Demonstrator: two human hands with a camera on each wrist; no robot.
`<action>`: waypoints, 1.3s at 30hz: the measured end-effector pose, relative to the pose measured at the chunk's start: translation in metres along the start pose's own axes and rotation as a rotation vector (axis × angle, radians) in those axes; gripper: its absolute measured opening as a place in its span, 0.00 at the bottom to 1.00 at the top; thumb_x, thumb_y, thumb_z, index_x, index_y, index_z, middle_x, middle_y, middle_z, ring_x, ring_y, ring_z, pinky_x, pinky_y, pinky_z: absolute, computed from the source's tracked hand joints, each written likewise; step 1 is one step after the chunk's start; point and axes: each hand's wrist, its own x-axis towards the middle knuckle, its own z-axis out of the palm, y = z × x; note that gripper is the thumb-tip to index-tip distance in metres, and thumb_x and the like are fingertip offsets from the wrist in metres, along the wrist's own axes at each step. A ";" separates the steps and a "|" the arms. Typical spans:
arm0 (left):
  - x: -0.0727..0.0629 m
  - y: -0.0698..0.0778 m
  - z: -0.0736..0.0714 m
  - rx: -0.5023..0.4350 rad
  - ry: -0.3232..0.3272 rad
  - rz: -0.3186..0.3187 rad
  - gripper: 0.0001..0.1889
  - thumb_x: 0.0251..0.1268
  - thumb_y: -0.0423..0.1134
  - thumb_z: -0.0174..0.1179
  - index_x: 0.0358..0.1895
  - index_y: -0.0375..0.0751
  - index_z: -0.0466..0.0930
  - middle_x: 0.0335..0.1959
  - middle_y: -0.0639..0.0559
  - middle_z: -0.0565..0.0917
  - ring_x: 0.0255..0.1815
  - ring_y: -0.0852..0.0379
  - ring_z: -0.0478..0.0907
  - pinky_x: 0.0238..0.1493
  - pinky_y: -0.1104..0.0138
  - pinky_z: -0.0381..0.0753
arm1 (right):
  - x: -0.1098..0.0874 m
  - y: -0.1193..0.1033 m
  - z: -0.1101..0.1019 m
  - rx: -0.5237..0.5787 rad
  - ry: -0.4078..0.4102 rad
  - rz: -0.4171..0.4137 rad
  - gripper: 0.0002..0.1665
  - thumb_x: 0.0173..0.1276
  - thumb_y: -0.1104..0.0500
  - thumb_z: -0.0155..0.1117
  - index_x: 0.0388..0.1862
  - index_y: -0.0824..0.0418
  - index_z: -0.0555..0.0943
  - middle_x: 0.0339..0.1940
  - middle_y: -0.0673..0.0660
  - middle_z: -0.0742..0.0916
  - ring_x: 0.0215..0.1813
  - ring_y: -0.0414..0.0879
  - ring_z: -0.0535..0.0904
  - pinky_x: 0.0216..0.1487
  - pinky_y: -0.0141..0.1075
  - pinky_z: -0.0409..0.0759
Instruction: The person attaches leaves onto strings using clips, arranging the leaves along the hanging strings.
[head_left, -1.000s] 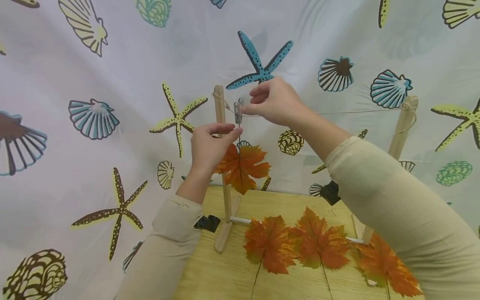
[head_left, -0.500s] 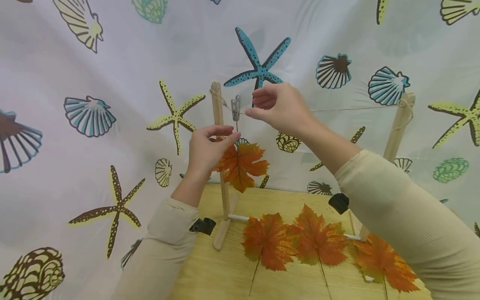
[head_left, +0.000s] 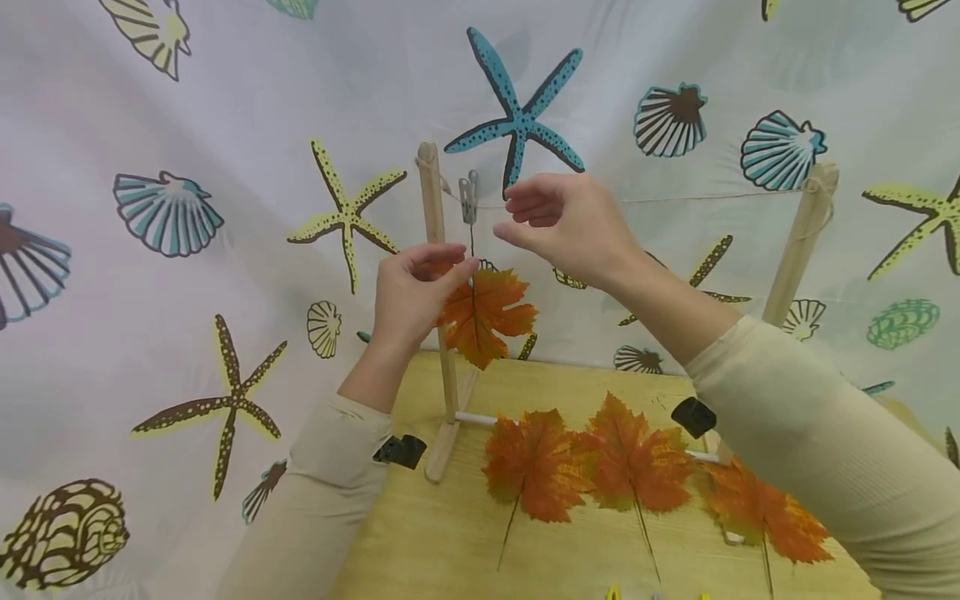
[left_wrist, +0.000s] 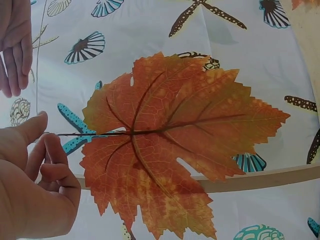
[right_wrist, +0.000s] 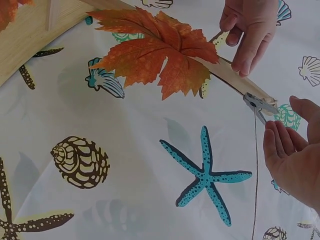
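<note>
Slim grey clothespin (head_left: 468, 202): 12 o'clock above orange lobed leaf (head_left: 491, 315) — seemingly suspending it
Left hand (head_left: 411, 293): fingers loosely parted, perhaps guarding against a drop
Right hand (head_left: 573, 225): fingers released, clothespin's 3 o'clock

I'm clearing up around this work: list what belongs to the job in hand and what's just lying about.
Job in hand: raised leaf, gray clothespin, string, wooden stand.

Lying about, though perhaps next: three leaves on the table; cropped yellow tips, unidentifiable.

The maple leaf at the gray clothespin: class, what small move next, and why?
Probably ease the left hand away from the stem: the clothespin appears to hold the maple leaf by its stem on the string, and the right hand is apart from the clothespin, so the leaf may hang unaided.
</note>
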 end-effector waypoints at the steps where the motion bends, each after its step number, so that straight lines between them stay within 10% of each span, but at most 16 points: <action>1: 0.000 0.000 0.000 -0.008 0.002 0.005 0.17 0.60 0.49 0.72 0.49 0.46 0.89 0.46 0.51 0.88 0.34 0.58 0.75 0.34 0.71 0.76 | -0.002 0.000 0.000 0.006 0.003 -0.003 0.25 0.67 0.53 0.71 0.60 0.61 0.81 0.54 0.56 0.88 0.54 0.47 0.86 0.59 0.39 0.81; 39: -0.028 -0.057 0.010 -0.060 -0.232 -0.101 0.16 0.61 0.51 0.70 0.49 0.49 0.88 0.43 0.55 0.88 0.33 0.48 0.77 0.30 0.69 0.74 | -0.049 0.036 0.022 0.008 -0.098 0.046 0.25 0.66 0.53 0.72 0.59 0.60 0.82 0.52 0.57 0.89 0.51 0.49 0.87 0.54 0.42 0.84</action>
